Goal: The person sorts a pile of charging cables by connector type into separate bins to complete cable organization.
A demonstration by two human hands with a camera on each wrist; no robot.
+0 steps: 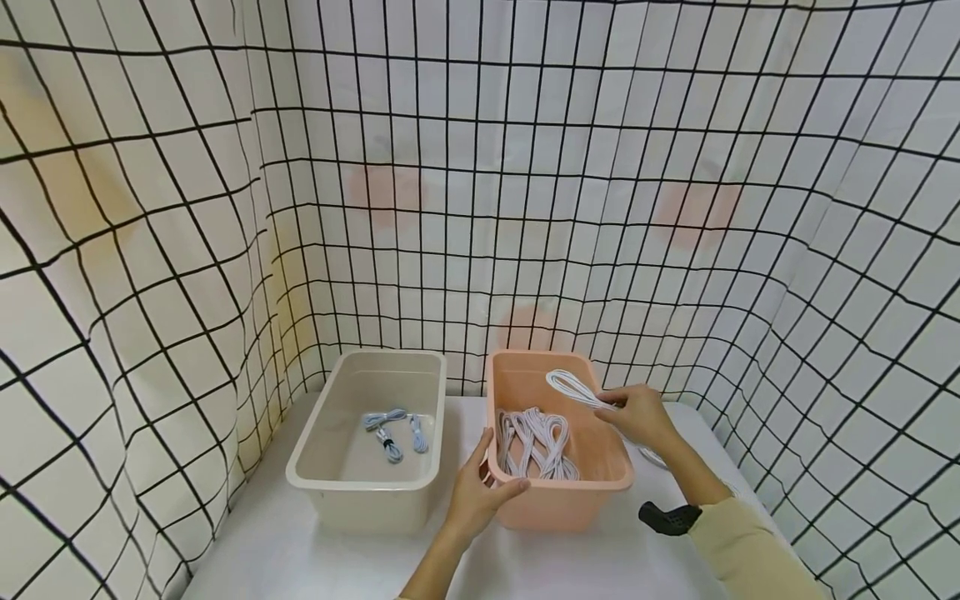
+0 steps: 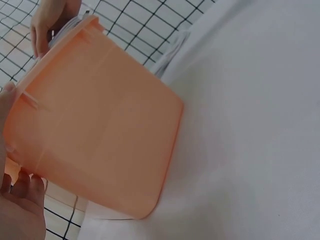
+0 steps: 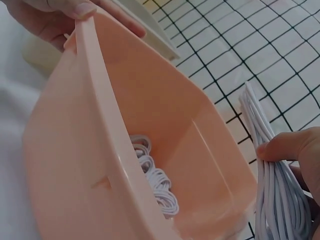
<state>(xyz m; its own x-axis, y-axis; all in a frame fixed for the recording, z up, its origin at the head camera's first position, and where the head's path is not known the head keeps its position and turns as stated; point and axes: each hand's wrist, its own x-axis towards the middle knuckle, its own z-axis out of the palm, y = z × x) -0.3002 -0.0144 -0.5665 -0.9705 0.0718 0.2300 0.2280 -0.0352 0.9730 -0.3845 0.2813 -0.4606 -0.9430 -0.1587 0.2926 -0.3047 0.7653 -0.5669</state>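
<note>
My left hand [image 1: 476, 496] grips the near left corner of the orange bin [image 1: 555, 504], thumb over the rim and fingers along the outer side. Inside that bin lie several coiled bundles of white cable [image 1: 536, 442]. Over its right rim, my right hand [image 1: 637, 417] pinches another white cable bundle [image 3: 280, 200] between thumb and fingers. The looped end of this bundle points left above the bin's inside. From the left wrist, the bin's outer wall [image 2: 105, 120] hides the cables within, and only part of the right hand shows behind the rim.
Left of the orange bin stands a beige bin [image 1: 367, 504] with 3 small pale-blue cable bundles [image 1: 393, 450] on its floor. More white cable [image 1: 652, 457] lies on the white table [image 1: 600, 562] to the right. Black netting [image 1: 480, 167] encloses the back and sides.
</note>
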